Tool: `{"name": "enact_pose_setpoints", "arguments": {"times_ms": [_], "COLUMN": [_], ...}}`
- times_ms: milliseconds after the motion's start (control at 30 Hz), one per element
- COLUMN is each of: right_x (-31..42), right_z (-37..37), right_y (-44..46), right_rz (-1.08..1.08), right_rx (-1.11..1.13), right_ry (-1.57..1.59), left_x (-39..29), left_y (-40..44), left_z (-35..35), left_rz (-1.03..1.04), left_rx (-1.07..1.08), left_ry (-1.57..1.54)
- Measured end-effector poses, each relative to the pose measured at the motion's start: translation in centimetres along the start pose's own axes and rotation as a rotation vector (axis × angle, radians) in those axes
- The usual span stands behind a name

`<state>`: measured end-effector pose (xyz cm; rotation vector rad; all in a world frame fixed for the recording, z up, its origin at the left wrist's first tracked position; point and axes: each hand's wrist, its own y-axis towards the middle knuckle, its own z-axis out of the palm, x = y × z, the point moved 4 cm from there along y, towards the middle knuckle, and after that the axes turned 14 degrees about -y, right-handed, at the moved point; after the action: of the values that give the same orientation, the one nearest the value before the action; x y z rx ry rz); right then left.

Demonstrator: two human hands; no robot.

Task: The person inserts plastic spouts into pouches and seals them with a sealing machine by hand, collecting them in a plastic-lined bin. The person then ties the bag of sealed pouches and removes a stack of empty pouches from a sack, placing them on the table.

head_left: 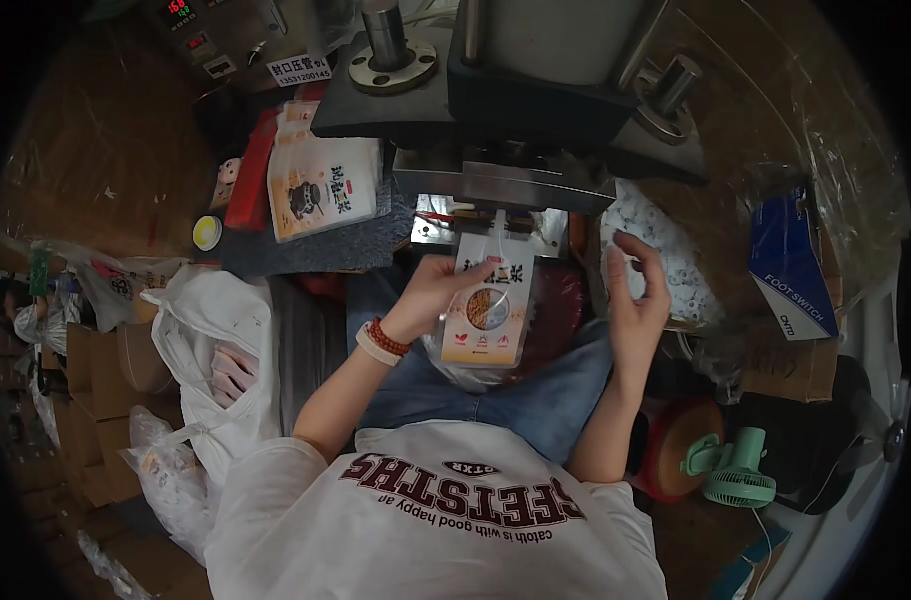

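My left hand [437, 292] is closed on a printed pouch [488, 335], white and orange with a round picture of beans. The thumb lies across the pouch's front. A narrow pale spout or tube [499, 222] stands at the pouch's top, just below the metal bar [505, 185] of a press. My right hand [639, 295] is raised to the right of the pouch, thumb and forefinger apart, with nothing visible between them. Beside it lies a heap of small whitish parts [665, 255], too small to make out.
A stack of similar pouches [320, 190] lies on a dark mat [315, 245] at left, by a red box [252, 175]. A white sack [220, 350] hangs lower left. At right are a blue foot-switch box [790, 265] and a green fan [740, 475].
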<state>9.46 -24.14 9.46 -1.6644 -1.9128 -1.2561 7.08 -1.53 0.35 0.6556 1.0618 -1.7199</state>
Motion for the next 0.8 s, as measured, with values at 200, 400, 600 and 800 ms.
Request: {"name": "enact_pose_setpoints", "arguments": {"times_ms": [200,400,600,800], "right_x": [-6.9,-7.2,-8.1,-3.4], "right_z": [2.0,2.8,2.6,-0.1], "right_y": [1.6,1.9,2.0,1.0], "right_rz": [-0.108,-0.075,0.089,0.062], "right_rx": [-0.052,0.097,0.108,-0.099], "right_ry": [-0.743,-0.678,-0.738,-0.075], "left_x": [-0.9,-1.5,-6.2,-4.1], "left_y": [2.6,2.8,-1.9,-6.9], "left_z": [-0.4,-2.1,-12.7,-11.7], "left_rz": [-0.089,-0.071,0.707,0.883], "left_rx": [0.046,0.032,-0.654,-0.426], "left_ry": [-0.324,-0.172,1.470,1.371]}}
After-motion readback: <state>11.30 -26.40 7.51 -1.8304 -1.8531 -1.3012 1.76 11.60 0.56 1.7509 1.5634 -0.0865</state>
